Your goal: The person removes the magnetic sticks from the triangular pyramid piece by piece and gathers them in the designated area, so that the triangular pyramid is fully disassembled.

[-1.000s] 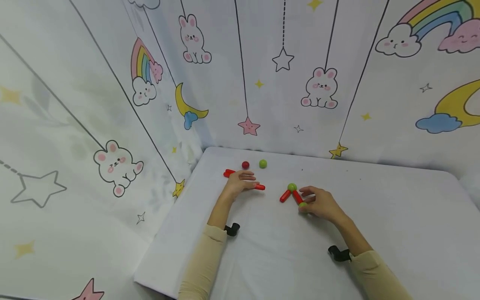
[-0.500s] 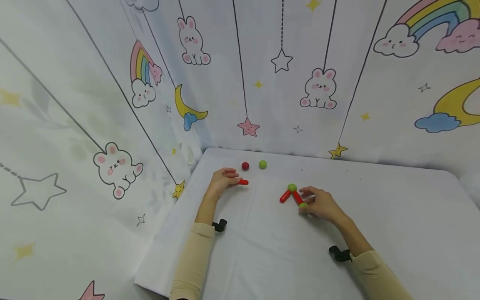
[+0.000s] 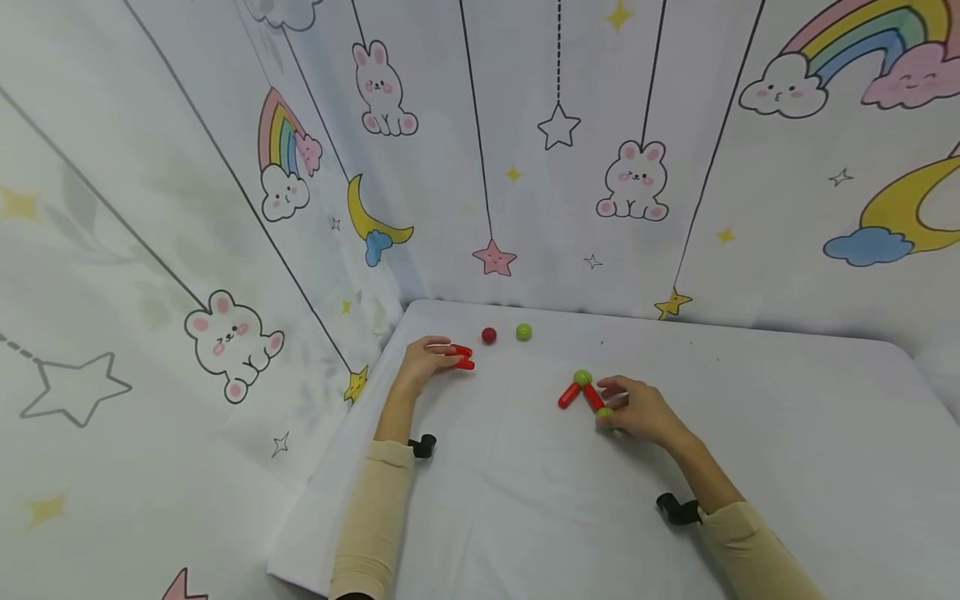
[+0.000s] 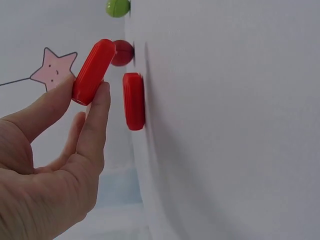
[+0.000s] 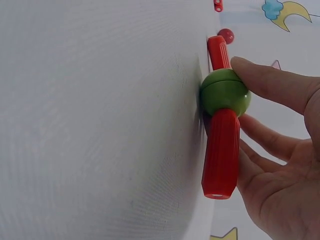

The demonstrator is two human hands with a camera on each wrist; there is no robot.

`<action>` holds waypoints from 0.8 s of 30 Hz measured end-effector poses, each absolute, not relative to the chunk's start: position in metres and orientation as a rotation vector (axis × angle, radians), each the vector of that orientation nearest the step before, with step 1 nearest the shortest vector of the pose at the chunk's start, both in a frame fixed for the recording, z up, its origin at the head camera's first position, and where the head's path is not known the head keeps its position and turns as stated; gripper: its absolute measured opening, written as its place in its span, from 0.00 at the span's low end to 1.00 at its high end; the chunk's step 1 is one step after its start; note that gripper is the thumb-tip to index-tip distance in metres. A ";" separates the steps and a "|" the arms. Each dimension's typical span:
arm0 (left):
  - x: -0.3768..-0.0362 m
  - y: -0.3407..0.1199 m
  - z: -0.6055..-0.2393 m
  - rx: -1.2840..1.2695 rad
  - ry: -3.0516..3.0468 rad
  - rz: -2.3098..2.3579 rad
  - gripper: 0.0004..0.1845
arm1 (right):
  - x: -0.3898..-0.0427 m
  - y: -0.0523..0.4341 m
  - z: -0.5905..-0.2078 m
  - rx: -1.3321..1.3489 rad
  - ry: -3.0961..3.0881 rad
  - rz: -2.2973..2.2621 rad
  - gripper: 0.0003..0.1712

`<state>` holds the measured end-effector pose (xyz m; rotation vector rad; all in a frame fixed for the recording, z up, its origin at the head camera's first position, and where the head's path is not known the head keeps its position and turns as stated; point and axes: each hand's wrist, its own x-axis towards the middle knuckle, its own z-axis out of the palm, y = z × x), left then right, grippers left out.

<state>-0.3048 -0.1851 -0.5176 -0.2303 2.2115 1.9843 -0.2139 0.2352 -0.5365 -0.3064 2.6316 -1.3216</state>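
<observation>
My left hand (image 3: 426, 363) is at the left of the white table and pinches a red rod (image 4: 94, 72) between thumb and fingers. Beside it a second red rod (image 4: 134, 101) lies on the tabletop. Over at centre right, my right hand (image 3: 639, 410) grips a green ball (image 5: 225, 92), thumb against one side. In the right wrist view, a red rod (image 5: 220, 152) reaches toward the camera from this ball, and another red rod (image 5: 218, 52) shows behind it. The head view shows another green ball (image 3: 582, 378) at the peak where two red rods meet.
A loose red ball (image 3: 489, 336) and a loose green ball (image 3: 523, 332) sit near the back edge of the table (image 3: 787, 433). Patterned cloth (image 3: 442, 167) hangs behind and to the left. A dark wrist camera (image 3: 424, 447) is worn on the left wrist, another on the right.
My left hand has moved leftward with its red rod, back beside the rod lying on the table. My right hand and the joined balls and rods have stayed in place.
</observation>
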 end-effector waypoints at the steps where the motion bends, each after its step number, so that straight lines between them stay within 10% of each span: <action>1: -0.306 -0.187 -0.519 -0.234 2.218 1.978 0.31 | -0.214 0.235 -0.536 -0.305 2.632 -1.321 0.38; 24: -0.325 -0.204 -0.535 -0.372 2.171 2.020 0.31 | -0.213 0.234 -0.536 -0.285 2.628 -1.304 0.37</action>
